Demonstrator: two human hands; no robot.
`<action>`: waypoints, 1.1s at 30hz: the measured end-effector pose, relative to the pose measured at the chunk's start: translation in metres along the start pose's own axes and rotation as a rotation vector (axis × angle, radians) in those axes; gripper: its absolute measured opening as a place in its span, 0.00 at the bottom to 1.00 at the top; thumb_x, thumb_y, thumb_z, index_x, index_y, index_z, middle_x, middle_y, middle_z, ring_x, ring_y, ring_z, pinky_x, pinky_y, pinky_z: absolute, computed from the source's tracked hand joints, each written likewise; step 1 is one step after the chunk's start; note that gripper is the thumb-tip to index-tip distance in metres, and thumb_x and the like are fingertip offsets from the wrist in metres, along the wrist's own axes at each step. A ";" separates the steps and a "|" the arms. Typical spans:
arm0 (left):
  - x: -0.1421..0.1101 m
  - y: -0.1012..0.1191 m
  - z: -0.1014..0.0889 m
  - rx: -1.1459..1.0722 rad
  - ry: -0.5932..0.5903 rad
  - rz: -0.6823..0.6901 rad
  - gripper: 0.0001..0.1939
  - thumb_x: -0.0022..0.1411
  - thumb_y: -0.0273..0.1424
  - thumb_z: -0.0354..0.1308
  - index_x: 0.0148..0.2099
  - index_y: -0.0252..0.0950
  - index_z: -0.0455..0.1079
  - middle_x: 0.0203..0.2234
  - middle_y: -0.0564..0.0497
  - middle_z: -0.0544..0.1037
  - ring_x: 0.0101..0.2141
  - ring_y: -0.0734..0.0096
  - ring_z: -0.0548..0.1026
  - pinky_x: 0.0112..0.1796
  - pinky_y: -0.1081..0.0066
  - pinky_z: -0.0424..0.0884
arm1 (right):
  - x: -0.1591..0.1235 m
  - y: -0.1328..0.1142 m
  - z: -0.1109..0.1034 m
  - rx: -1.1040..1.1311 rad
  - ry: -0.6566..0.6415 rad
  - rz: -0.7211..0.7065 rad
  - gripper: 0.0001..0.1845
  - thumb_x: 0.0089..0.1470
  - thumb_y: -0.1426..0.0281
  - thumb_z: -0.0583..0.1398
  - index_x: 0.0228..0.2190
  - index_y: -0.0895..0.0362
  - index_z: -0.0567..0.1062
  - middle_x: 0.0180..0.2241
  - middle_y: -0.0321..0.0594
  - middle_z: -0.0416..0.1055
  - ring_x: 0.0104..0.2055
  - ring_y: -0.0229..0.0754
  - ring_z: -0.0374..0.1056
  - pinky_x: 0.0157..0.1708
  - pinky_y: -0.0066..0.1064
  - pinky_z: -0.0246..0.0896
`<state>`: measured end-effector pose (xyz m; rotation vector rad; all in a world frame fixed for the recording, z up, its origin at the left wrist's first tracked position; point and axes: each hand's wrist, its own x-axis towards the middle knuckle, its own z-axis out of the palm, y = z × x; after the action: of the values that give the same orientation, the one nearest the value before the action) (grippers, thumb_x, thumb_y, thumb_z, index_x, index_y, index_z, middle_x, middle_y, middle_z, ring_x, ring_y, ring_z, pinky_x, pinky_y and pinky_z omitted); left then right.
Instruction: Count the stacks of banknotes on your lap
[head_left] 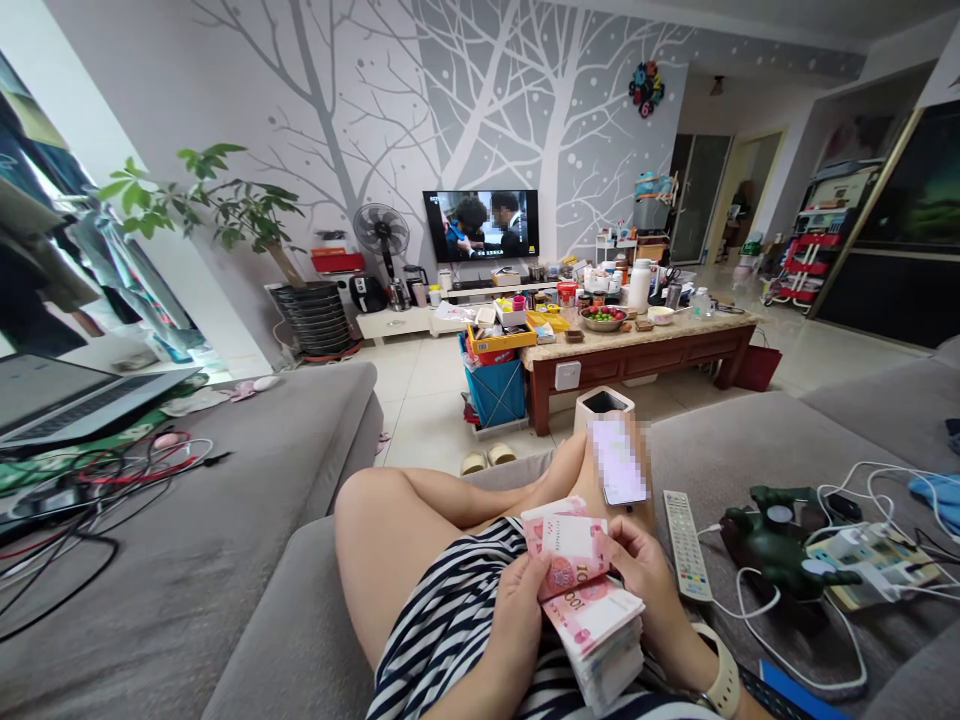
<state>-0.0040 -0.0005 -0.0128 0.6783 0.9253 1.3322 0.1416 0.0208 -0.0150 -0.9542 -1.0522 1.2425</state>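
Over my lap is a thick bundle of red-and-white banknotes [592, 625] marked 100, its lower part jutting toward me. My left hand [523, 600] is closed on the bundle's left side, thumb lying on the upper notes. From the right, my right hand [646, 572] pinches the edge of an upper banknote [574, 548], which bends away from the stack. Some fingers of both hands are hidden beneath the money. Just beyond the notes, a phone [618, 465] with a lit, blurred screen rests by my leg.
A remote control [686, 545] lies on the sofa to my right, beside a dark green figure [780, 545] and a power strip [874, 565] with tangled white cables. At left are a laptop [82, 400] and loose cords. A cluttered coffee table [637, 345] stands ahead.
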 end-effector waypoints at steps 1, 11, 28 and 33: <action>0.000 0.001 0.000 0.020 0.019 0.025 0.15 0.53 0.41 0.64 0.32 0.33 0.80 0.27 0.47 0.83 0.28 0.61 0.77 0.39 0.62 0.73 | 0.000 0.000 0.000 -0.001 0.006 -0.006 0.25 0.43 0.51 0.68 0.20 0.57 0.67 0.21 0.33 0.62 0.25 0.35 0.56 0.27 0.27 0.57; -0.001 0.011 0.006 0.207 0.086 0.131 0.18 0.55 0.44 0.58 0.30 0.35 0.81 0.30 0.46 0.84 0.36 0.52 0.78 0.45 0.57 0.71 | -0.007 -0.003 0.000 0.097 -0.068 0.003 0.22 0.44 0.54 0.69 0.22 0.57 0.69 0.21 0.32 0.63 0.24 0.35 0.58 0.26 0.25 0.58; -0.010 0.022 0.015 0.209 0.090 0.122 0.16 0.57 0.39 0.56 0.27 0.36 0.79 0.25 0.49 0.81 0.30 0.61 0.75 0.40 0.64 0.72 | -0.009 -0.009 -0.003 -0.024 -0.055 -0.058 0.21 0.52 0.52 0.64 0.24 0.58 0.73 0.22 0.34 0.64 0.25 0.35 0.56 0.25 0.25 0.54; -0.007 0.018 0.014 0.137 0.069 0.115 0.14 0.57 0.38 0.57 0.27 0.35 0.78 0.21 0.51 0.79 0.28 0.63 0.74 0.37 0.66 0.70 | -0.009 -0.006 -0.004 -0.011 -0.050 -0.051 0.22 0.51 0.51 0.65 0.23 0.58 0.72 0.21 0.33 0.62 0.23 0.34 0.55 0.24 0.25 0.52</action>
<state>-0.0010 -0.0035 0.0104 0.8053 1.0529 1.4104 0.1465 0.0108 -0.0105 -0.9038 -1.1169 1.2248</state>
